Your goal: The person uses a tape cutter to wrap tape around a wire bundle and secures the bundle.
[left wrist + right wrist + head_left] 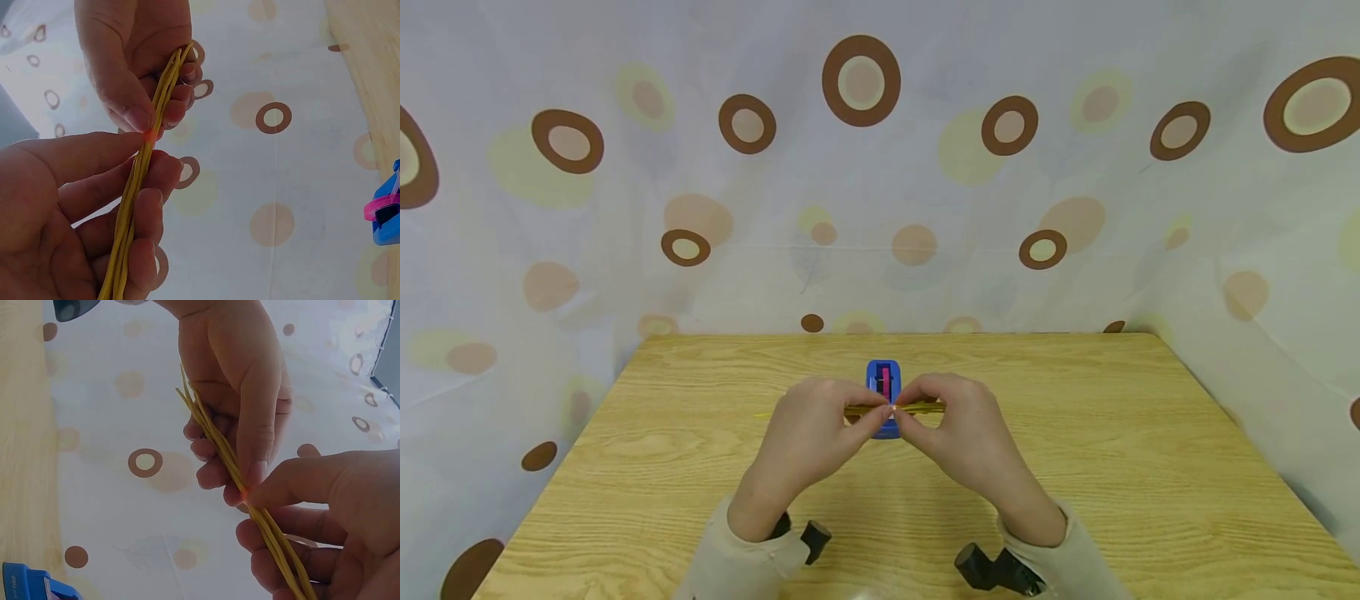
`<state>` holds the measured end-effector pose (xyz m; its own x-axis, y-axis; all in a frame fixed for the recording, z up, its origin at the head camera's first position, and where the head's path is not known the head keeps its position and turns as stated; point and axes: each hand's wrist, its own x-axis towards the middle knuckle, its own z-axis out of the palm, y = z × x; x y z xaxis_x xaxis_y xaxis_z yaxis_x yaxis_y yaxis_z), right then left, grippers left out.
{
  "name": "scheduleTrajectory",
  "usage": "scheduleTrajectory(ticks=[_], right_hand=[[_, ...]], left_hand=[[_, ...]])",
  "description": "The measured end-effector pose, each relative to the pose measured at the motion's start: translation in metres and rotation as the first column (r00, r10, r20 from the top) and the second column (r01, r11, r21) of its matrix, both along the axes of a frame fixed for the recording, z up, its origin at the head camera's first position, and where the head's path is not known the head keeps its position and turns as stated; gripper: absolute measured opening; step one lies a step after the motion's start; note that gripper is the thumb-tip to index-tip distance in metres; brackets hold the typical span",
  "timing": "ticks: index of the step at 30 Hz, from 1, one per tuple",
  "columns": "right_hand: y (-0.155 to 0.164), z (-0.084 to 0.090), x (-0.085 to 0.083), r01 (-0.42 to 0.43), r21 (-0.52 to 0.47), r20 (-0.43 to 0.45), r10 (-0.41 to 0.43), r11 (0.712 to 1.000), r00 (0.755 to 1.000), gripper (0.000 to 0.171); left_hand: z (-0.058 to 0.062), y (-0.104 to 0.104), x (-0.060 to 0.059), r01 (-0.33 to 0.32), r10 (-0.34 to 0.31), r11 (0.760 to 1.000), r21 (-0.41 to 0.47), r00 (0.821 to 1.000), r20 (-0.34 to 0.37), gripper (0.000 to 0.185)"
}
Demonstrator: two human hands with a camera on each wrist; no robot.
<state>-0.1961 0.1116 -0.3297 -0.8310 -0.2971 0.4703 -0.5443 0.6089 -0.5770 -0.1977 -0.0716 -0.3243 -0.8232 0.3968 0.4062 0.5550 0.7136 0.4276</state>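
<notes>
The person's left hand is raised a little above the middle of the tabletop, fingers curled round one end of a bundle of thin yellow sticks. From the left wrist view the sticks run through the curl of those fingers with the thumb pressed along the top, so this hand grips the bundle firmly. The bundle lies roughly level, parallel to the near edge of the tabletop, and spans the gap between both hands; a thin tip pokes out past the left hand toward the left edge.

Where the two thumbs meet there is a small reddish spot on the sticks; it may be a band or just light through the fingertips, I cannot tell from here.

The right hand mirrors the other, its fingers wrapped round the opposite end and its thumb tip touching the left thumb at the middle of the bundle. It too is closed on the sticks.

Just behind the hands, toward the far edge and about midway across, a small blue holder with a pink piece in it rests on the wood, partly hidden by the fingers.
</notes>
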Motion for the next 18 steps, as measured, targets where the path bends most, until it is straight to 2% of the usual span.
scheduleTrajectory(ticks=[8,18], right_hand=[[0.0000,-0.0008,0.0001,-0.002,-0.013,0.011,0.002,1.000,1.000,0.002],[0.0000,0.0001,-0.0003,0.003,-0.041,0.027,-0.001,0.999,1.000,0.003]], left_hand=[[-0.0013,0.0005,-0.0006,-0.004,0.003,1.000,-0.009,0.998,-0.069,0.013],[-0.0023,0.0024,-0.0004,-0.013,0.011,1.000,-0.009,0.988,-0.156,0.010]])
